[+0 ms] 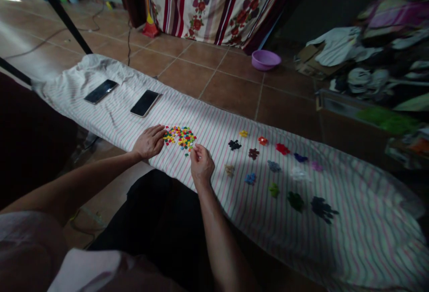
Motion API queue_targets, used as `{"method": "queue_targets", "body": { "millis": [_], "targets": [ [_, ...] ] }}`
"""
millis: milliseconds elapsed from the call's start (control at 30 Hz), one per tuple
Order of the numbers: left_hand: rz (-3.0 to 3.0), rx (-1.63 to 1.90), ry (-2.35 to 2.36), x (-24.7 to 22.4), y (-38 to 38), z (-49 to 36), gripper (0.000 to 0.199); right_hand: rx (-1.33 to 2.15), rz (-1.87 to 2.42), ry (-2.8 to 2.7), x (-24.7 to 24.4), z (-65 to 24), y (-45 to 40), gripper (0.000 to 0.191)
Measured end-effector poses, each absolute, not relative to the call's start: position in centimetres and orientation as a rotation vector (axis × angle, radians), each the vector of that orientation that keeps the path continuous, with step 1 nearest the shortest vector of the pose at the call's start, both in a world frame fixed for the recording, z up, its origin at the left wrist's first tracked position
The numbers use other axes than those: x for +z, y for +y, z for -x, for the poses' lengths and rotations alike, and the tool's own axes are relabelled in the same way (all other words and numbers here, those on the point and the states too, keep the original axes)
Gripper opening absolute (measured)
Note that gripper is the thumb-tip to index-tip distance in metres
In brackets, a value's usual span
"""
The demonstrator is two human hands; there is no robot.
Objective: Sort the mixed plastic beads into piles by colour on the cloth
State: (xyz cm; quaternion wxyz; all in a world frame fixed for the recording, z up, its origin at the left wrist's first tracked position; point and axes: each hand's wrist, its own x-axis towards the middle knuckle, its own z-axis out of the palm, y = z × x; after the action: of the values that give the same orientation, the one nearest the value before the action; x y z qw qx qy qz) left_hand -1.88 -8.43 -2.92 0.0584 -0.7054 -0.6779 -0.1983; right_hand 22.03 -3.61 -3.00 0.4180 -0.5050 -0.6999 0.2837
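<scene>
Through my head view, I observe a long surface covered by a striped cloth (365,229). The work item, a mixed pile of small coloured pieces (185,137), lies on the cloth between the two hands, left of the sorted groups.

Left hand (149,142): palm down at the left edge of the mixed pile, fingers extended and close together, fingertips at the outermost pieces. Right hand (202,163): at the right edge of the pile, fingers curled, thumb and index fingertip drawn toward each other. I cannot tell whether a piece is pinched between them.

Right of the right hand, the groups are arranged in rough rows. Far row, left to right: yellow group (243,133), orange group (262,140), red group (282,149), dark blue group (300,157), pink group (316,165). Middle row: black group (234,144), brown group (254,153), grey group (274,166), whitish group (299,173). Near row: beige group (229,170), blue group (250,178), light green group (274,189), dark green group (295,201), blackish group (322,209).

Two phones, a left phone (100,91) and a right phone (145,103), lie on the far left of the cloth. A purple basin (266,61) stands on the tiled floor (231,93) beyond.
</scene>
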Motion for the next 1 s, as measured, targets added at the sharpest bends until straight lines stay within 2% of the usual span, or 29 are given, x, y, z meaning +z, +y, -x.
{"method": "queue_targets", "body": {
  "millis": [667, 1000],
  "targets": [
    [2.170, -0.560, -2.048, -2.6, -8.4, 1.7, 0.043, 0.545, 1.205, -1.694, -3.4, -22.3, -3.3, 0.023],
    [2.146, -0.569, -2.041, -2.9, -8.5, 1.7, 0.044, 0.601, 1.239, -1.680, -4.2, -22.3, -3.2, 0.022]
  ]
}}
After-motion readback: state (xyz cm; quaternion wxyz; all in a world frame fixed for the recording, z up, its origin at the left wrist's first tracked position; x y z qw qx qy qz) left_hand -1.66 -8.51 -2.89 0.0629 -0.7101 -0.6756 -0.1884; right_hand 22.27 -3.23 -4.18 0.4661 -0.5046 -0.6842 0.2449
